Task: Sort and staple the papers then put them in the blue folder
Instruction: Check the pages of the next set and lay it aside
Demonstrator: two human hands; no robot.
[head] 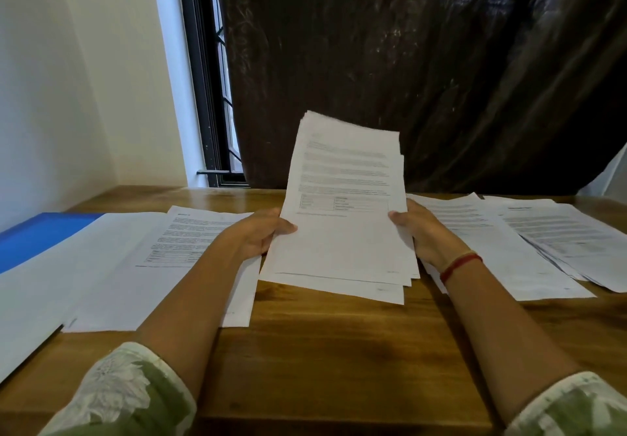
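A loose stack of printed papers (342, 205) is tilted up above the middle of the wooden table (322, 351). My left hand (261, 232) grips its left edge, thumb on the top sheet. My right hand (417, 228) grips the right edge the same way. The sheets in the stack are fanned unevenly at the bottom. A pile of printed sheets (163, 266) lies flat on the left. Two more piles (502, 249) (573, 239) lie on the right. The blue folder (37, 235) sits at the far left, partly covered by white paper. No stapler is in view.
A blank white sheet (30, 303) overhangs the table's left front edge. A dark curtain (424, 79) hangs behind the table and a window frame (210, 96) stands at the back left. Bare wood shows at the front centre.
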